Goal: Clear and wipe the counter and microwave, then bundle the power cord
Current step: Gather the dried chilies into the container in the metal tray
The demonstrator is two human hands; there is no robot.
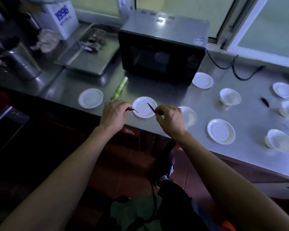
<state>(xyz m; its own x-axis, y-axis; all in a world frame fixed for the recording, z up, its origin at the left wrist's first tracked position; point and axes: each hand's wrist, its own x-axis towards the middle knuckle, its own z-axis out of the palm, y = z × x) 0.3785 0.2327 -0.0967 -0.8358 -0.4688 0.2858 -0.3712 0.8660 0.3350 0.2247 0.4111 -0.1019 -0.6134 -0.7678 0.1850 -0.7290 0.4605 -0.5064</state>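
Head view: two dried dark-red chillies are pinched above a small round white saucer (144, 107) at the front edge of the stainless-steel worktop (198, 114). The left hand (114, 114) is closed on one chilli (134, 110), the right hand (169, 118) on the other (151, 108), thumb and fingertips curled tight on each. Both are best lowered into the saucer before the pinch is relaxed, so that nothing rolls off the edge. A green stalk (119, 88), a third chilli (264, 101) and scattered white dishes are not yet gathered. The black microwave (162, 52) stands behind; its black power cord (235, 67) lies loose to its right.
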